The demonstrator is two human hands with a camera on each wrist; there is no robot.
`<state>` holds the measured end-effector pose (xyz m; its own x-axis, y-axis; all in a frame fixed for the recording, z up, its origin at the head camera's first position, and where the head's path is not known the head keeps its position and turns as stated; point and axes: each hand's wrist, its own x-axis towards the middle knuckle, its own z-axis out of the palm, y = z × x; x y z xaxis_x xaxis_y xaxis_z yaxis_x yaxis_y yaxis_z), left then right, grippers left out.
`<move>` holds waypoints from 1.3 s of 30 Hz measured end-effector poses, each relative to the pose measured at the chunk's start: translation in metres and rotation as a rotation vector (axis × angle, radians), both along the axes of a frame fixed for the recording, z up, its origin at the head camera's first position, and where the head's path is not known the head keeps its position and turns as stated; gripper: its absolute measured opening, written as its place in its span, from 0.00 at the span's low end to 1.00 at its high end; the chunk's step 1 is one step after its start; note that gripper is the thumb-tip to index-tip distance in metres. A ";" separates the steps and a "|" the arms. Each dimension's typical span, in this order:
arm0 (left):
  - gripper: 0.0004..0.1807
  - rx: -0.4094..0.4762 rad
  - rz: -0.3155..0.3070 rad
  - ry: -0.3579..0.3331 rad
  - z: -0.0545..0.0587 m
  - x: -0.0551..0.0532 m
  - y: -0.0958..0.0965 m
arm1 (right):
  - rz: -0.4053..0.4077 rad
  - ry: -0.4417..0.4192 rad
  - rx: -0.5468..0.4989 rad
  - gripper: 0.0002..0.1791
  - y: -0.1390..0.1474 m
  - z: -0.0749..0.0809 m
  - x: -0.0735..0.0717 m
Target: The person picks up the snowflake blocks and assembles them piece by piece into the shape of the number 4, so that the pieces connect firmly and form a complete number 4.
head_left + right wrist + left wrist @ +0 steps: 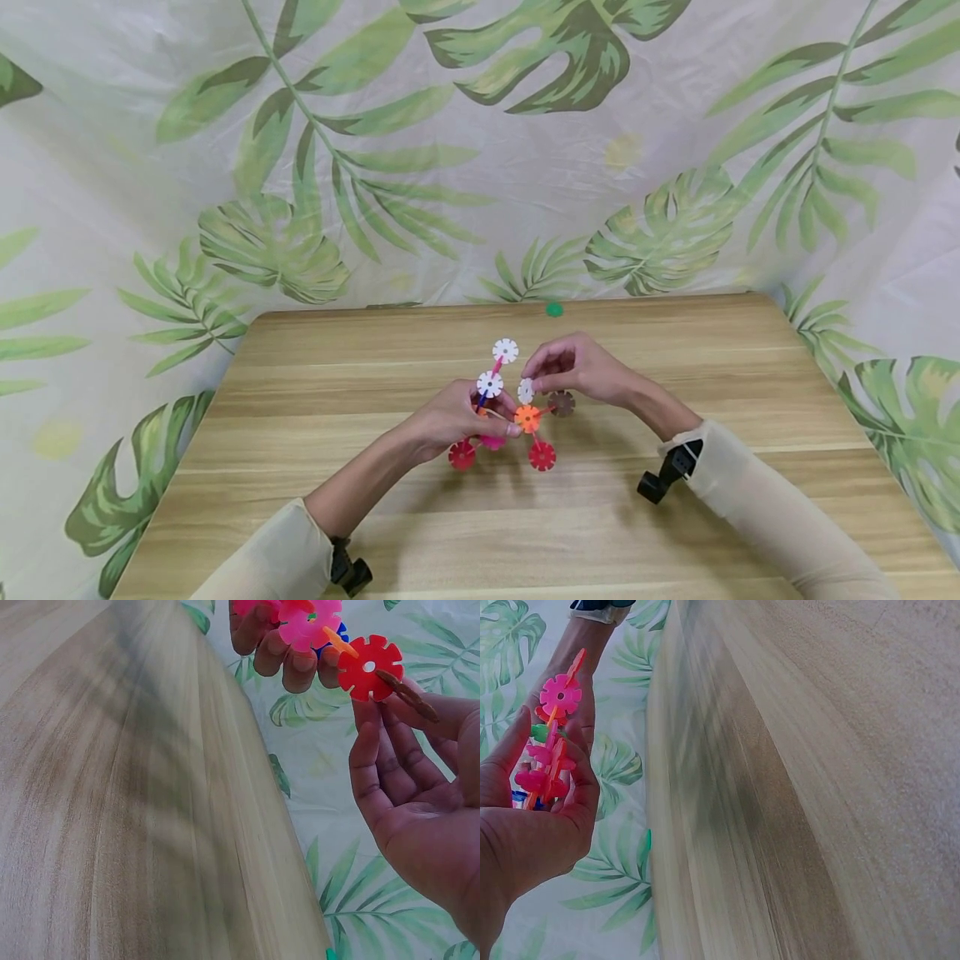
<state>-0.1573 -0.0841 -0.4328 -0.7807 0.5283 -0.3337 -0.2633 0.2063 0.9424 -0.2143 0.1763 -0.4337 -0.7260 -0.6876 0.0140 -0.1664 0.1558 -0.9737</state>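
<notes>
My left hand [450, 418] grips a cluster of notched plastic discs fitted edge to edge, held above the table. White discs [506, 351] stick up at its top left. An orange disc [527, 418] is beside the left fingertips, with a red disc [542, 456] below and a brown disc [561, 404] to its right. My right hand [585, 368] pinches a white disc [525, 390] just above the orange one; whether they are joined, I cannot tell. In the left wrist view, pink discs [561, 696] show between the hands. A red disc [367, 669] shows by the right fingers.
A single green disc [554, 310] lies at the back edge of the wooden table [360, 350]. Behind the table hangs a leaf-patterned cloth [525, 183]. Each wrist carries a small black camera [670, 471].
</notes>
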 end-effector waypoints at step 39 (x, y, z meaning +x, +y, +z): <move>0.15 0.001 -0.004 -0.033 0.001 -0.003 0.000 | 0.120 -0.042 -0.028 0.16 0.007 -0.005 0.004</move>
